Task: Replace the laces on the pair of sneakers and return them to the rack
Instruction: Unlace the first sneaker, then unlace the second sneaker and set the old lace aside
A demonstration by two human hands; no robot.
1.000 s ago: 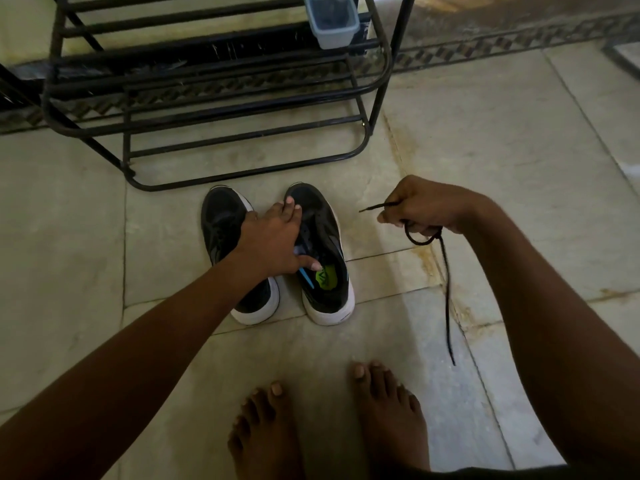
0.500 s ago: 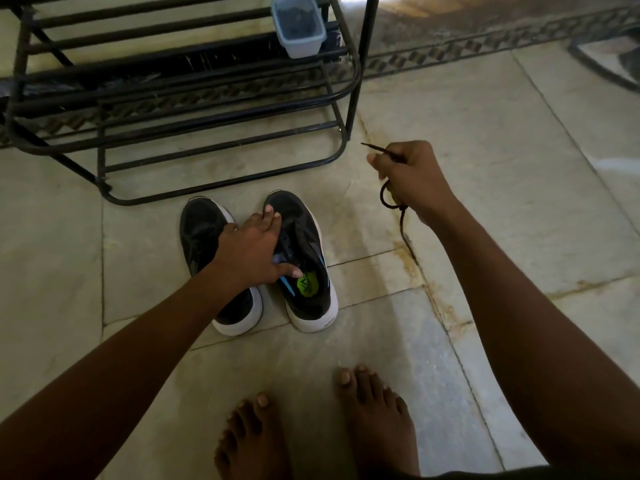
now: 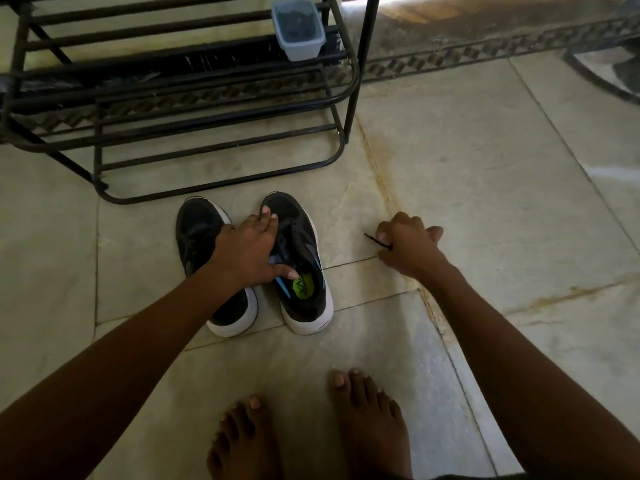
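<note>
Rack (image 3: 221, 109), upper left, cut off by the frame's top and left edges. Two sneakers (image 3: 298, 261), centre, toes toward it; the left hand (image 3: 247, 252) lies flat across both, partly hiding them. Right hand (image 3: 408, 245), centre right, fist closed on a lace (image 3: 375, 241); only its tip shows.

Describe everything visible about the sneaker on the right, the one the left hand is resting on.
The right-hand sneaker is black with a thick white sole and blue trim at the collar. A green insole logo shows inside its opening. It stands upright on the tiled floor, toe toward the black metal rack, close beside its mate. The left hand lies across its tongue, fingers toward the toe, thumb at the opening. I cannot tell whether laces are threaded.
</note>
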